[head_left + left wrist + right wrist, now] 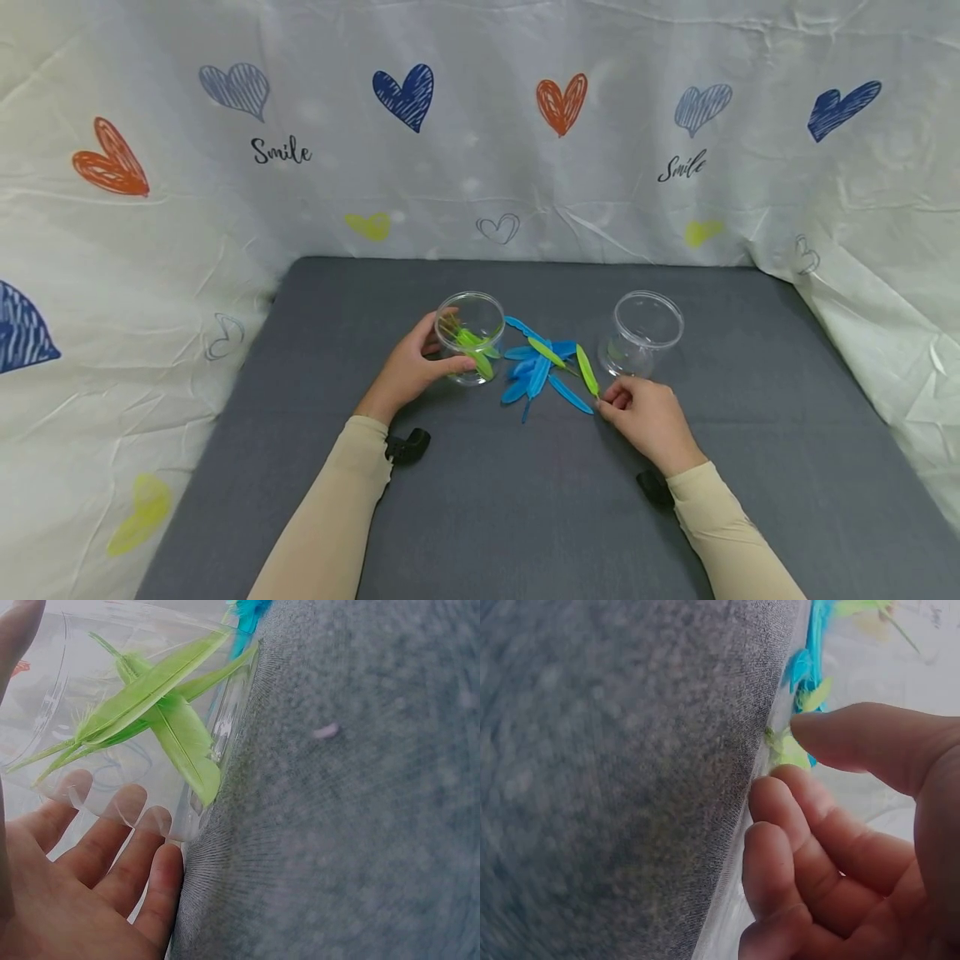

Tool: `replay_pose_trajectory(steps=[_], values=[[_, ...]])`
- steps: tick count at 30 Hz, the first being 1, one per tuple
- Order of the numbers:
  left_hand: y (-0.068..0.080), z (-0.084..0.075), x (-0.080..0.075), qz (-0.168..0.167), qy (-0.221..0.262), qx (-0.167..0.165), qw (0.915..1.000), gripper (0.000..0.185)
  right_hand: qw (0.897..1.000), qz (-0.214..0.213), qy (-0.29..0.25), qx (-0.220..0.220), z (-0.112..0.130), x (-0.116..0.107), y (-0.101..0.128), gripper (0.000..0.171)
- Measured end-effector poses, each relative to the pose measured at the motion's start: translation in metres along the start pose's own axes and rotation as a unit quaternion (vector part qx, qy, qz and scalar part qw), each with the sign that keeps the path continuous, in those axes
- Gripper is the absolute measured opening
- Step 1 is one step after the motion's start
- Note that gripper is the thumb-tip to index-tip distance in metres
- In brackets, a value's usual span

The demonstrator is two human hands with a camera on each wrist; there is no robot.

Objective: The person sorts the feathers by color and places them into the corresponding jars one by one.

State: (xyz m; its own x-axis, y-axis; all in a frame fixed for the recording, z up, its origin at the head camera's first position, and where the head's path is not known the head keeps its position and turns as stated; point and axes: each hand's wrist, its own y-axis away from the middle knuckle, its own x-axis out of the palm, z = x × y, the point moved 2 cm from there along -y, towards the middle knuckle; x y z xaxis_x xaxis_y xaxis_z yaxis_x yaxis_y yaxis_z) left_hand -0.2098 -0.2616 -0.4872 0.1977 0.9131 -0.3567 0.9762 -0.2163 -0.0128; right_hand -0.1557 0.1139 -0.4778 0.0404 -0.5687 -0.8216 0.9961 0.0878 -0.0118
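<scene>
On the grey bench (pixel 300 500) your right hand (pixel 651 419) pinches the green feather's (pixel 587 371) near tip, its long axis running far-left; your left hand (pixel 408 371) holds the left jar (pixel 471 337); feather pile (pixel 540 371) between.

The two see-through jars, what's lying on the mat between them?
Between the jar with green feathers and the empty jar lies a heap of blue feathers with two green feathers among them. The head view shows it.

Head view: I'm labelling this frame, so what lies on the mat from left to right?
Left hand → jar with green feathers → blue feather pile → green feather → empty jar.
</scene>
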Motion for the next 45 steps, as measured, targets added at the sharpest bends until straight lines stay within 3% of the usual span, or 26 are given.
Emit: replay_pose_trajectory(steps=[16, 32, 45], values=[[0.0013, -0.0002, -0.0011, -0.002, -0.001, -0.001, 1.0, 0.089, 0.999, 0.012, 0.028, 0.008, -0.0011, -0.0001, -0.0015, 0.01], [-0.0002, 0.0042, 0.0008, 0.0, 0.002, 0.002, 1.0, 0.089, 0.999, -0.008, 0.034, 0.026, -0.001, -0.0031, 0.0024, 0.009], [-0.0008, 0.002, 0.0004, -0.004, -0.005, 0.0, 1.0, 0.088, 0.999, -0.029, -0.016, -0.006, 0.0067, -0.003, 0.0005, 0.004]])
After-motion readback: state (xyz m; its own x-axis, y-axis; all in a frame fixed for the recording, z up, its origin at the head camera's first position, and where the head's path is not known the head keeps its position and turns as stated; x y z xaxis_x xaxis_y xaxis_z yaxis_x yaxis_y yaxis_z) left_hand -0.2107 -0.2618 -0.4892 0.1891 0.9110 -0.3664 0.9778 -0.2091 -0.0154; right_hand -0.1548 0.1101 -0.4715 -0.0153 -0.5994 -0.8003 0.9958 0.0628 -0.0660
